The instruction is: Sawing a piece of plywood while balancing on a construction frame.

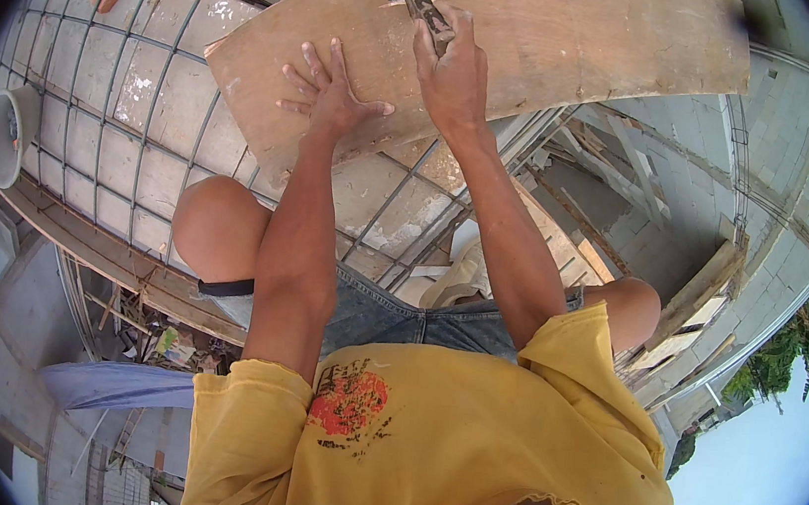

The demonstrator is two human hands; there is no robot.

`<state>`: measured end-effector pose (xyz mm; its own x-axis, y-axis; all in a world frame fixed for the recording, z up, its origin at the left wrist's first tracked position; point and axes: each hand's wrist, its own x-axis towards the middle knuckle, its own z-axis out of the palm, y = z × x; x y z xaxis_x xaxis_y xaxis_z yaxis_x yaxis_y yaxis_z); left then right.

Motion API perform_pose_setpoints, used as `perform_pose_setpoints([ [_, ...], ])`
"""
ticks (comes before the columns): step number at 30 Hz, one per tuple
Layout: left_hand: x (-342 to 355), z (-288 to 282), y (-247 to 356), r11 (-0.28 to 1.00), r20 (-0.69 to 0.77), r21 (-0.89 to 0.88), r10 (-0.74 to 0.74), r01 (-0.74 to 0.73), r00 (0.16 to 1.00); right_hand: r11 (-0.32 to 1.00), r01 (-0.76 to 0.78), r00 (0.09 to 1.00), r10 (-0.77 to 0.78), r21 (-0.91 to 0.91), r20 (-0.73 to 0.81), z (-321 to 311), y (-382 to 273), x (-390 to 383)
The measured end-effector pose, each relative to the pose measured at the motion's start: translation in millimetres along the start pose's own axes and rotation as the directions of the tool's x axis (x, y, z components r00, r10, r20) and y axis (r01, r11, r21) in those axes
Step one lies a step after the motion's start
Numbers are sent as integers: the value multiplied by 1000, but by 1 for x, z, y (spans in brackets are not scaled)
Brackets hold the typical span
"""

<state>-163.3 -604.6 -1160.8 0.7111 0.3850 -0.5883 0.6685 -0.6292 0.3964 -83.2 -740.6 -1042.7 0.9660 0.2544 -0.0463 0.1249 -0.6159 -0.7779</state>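
My left hand (328, 94) lies flat and open on the plywood board (349, 37). Just beside it, my right hand (455, 74) squeezes a saw handle (430, 14). The board looks stiff and light; hold its edge.

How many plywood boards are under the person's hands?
2. One plywood board lies nearer, with the left hand pressed flat on it; a larger board lies beyond it, by the right hand gripping a tool. More may be hidden.
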Motion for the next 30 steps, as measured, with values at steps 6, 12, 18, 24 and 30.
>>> perform_pose_setpoints([
  [6,-19,5,-5,998,73,46,-52,49,996,969,-216,975,220,120,-19,-120,-28,-208],
  [12,-7,3,4,1000,32,24,-14,13,999,993,55,997,-48,102,-67,-1,13,-5],
  [18,4,-6,1,999,-4,8,-31,31,1000,989,-32,997,40,142,-58,-47,14,-117],
  [24,3,-10,-3,999,-13,22,-31,31,999,984,-103,993,111,144,-49,-95,-14,-183],
  [30,7,1,16,999,33,13,-43,43,999,996,65,996,-61,66,-61,-2,10,12],
])
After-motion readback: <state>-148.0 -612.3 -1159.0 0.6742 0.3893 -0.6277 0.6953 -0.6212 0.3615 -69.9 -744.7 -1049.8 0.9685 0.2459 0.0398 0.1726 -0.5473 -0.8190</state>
